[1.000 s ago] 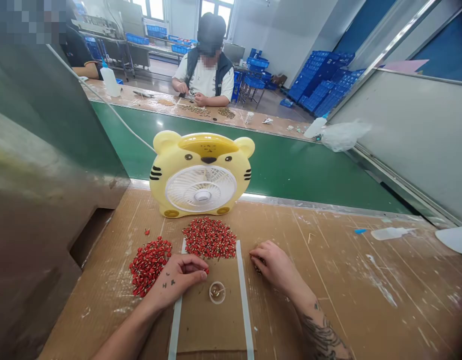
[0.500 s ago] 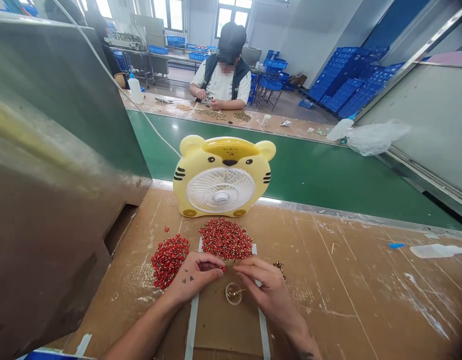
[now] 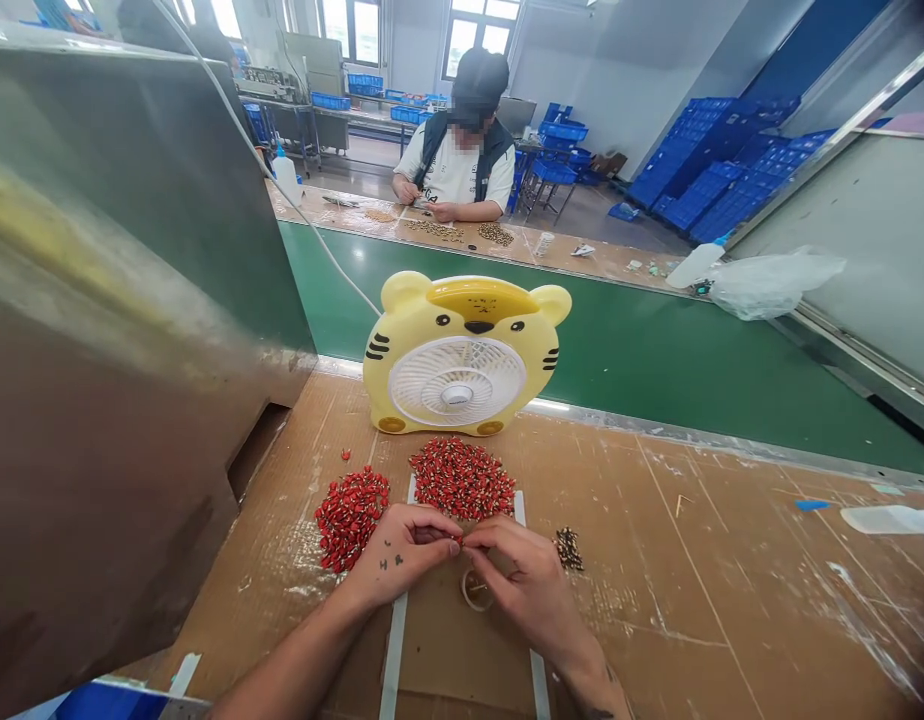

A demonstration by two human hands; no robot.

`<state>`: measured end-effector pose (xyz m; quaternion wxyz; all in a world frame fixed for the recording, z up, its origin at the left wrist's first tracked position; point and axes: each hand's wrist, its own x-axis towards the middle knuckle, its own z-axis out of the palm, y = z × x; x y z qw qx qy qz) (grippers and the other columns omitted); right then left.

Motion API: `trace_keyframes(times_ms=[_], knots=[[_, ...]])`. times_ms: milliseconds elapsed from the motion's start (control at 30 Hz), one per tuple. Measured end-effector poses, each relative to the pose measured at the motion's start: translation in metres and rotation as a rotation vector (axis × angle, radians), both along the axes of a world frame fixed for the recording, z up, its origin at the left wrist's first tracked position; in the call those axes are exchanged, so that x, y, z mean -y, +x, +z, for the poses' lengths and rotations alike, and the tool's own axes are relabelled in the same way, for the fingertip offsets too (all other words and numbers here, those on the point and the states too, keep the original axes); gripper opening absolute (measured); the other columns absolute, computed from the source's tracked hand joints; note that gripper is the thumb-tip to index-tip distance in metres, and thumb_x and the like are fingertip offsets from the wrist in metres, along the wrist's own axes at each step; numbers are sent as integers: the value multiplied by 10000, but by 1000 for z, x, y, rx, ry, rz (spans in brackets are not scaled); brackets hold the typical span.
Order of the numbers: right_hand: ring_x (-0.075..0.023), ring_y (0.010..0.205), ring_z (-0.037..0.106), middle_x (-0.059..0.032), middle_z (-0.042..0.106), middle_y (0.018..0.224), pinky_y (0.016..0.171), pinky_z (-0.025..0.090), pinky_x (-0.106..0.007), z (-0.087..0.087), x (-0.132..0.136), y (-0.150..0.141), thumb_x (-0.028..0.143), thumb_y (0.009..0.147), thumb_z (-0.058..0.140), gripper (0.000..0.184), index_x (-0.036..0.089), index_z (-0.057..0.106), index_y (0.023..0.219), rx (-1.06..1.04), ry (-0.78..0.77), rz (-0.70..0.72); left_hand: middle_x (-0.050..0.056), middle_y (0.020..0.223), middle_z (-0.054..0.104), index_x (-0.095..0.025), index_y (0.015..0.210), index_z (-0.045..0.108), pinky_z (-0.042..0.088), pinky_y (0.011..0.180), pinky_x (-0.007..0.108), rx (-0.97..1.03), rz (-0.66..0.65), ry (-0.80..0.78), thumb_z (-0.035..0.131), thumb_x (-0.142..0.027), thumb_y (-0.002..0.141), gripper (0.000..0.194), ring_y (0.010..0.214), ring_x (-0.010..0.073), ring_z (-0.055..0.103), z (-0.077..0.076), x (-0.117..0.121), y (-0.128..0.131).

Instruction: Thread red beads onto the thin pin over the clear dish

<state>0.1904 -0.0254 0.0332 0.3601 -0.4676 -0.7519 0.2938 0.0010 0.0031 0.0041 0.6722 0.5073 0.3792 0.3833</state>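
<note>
Red pieces (image 3: 462,480) lie mostly in two big heaps ahead of the hands, so plenty looks left to do, with only a small brassy pile (image 3: 568,549) out past the right hand (image 3: 518,575). The left hand (image 3: 406,548) meets it, fingertips pinched narrow on one red piece (image 3: 459,539) – just above a small round cup (image 3: 475,591).
</note>
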Motion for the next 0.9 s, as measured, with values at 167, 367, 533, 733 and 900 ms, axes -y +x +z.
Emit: trace_keyframes(times_ms=[167,367,533,733,900], knots=[[-165,757,664,-25,708,824,697,510,-260,1,0,-1,130,903,604,122,211,684,863,41,2,-25,89,835,752,-139,856,802,513,721,254,-22,20,64,750,-210,764,127,785,187,683,-4,0,0],[-172,751,672,-31,713,818,686,518,-264,3,0,-2,137,898,600,122,209,691,862,47,8,-31,93,841,744,-141,857,800,512,724,262,-91,25,104,732,-206,776,124,794,195,675,-2,0,0],[-179,741,668,-41,710,811,681,522,-278,3,0,0,161,907,593,122,206,689,847,57,4,-62,97,828,744,-135,845,794,512,704,263,-85,32,81,730,-210,770,124,772,195,673,2,1,1],[-177,763,679,-41,723,828,698,537,-272,-1,-2,-1,155,905,597,129,210,706,865,37,7,-24,92,814,733,-137,844,796,499,704,258,-97,9,133,716,-200,788,116,772,191,666,4,0,0],[-173,764,694,-28,746,853,708,541,-268,0,-1,0,186,913,612,119,224,725,910,29,-41,-56,92,827,734,-143,864,798,506,717,261,-109,17,142,720,-218,797,127,790,192,668,3,-1,-1]])
